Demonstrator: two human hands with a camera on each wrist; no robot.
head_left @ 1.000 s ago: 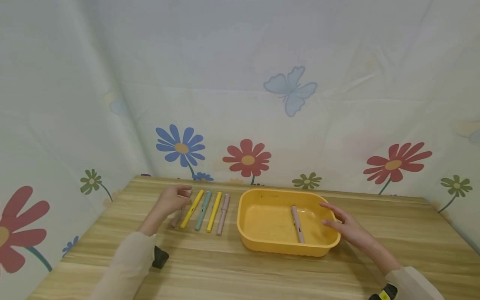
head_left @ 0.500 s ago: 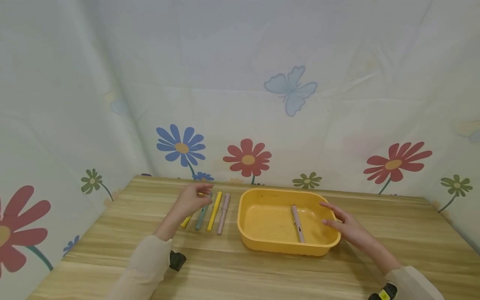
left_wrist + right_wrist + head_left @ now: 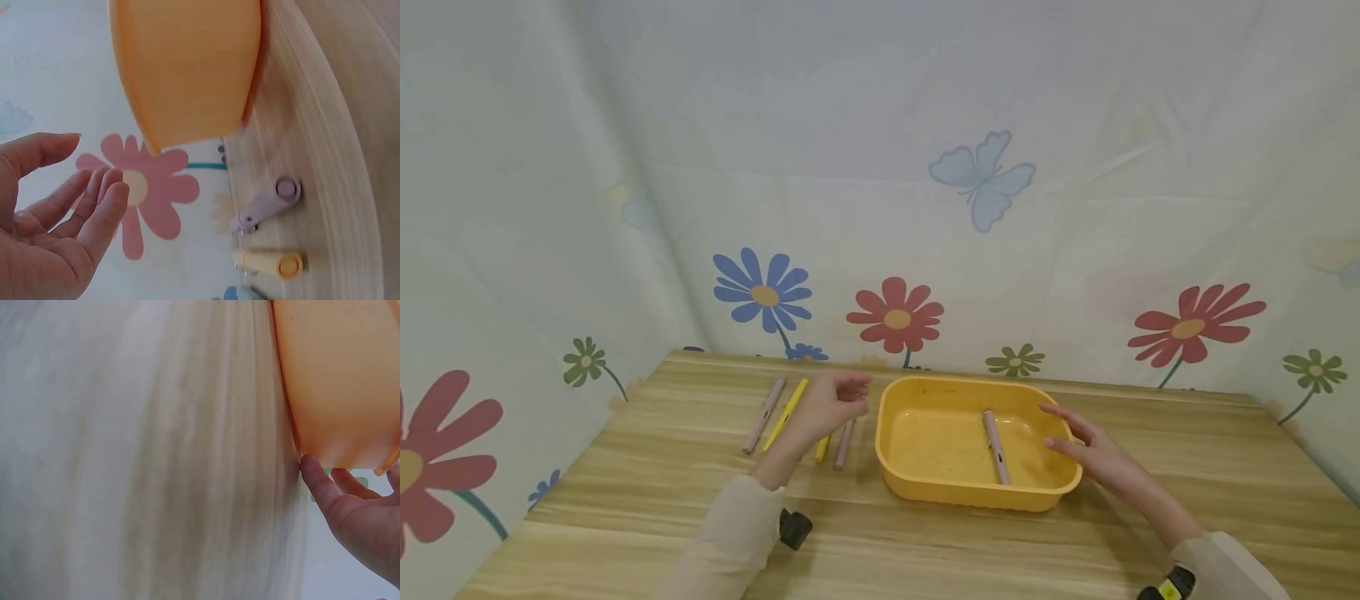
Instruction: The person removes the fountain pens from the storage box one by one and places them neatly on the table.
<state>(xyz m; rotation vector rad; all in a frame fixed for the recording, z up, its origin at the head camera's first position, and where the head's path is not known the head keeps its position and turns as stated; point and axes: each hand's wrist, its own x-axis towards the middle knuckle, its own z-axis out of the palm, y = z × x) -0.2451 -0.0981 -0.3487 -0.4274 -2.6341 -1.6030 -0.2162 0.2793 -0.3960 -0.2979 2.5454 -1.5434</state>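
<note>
My left hand [image 3: 831, 404] hovers over the row of pens with its fingers loosely bent. In the left wrist view nothing sits between the thumb and fingers of this hand [image 3: 62, 219]. Left of it lie a mauve pen [image 3: 765, 414] and a yellow pen [image 3: 786, 414]; a second yellow pen [image 3: 823, 448] and another mauve pen [image 3: 844, 443] show partly from under it. The teal pen is almost wholly hidden. My right hand [image 3: 1101, 458] rests against the right end of a yellow tub [image 3: 970, 496], extended fingers at its rim and outer wall. One mauve pen [image 3: 996, 447] lies inside the tub.
The wooden tabletop [image 3: 925, 554] ends at a hanging cloth [image 3: 865, 208] printed with flowers and a butterfly. Black wrist cameras hang under both sleeves, one of them [image 3: 793, 529] close over the table near the pens.
My left hand has moved right along the row, from the leftmost mauve pen to above the right-hand pens. The right hand, tub and pens have stayed in place.
</note>
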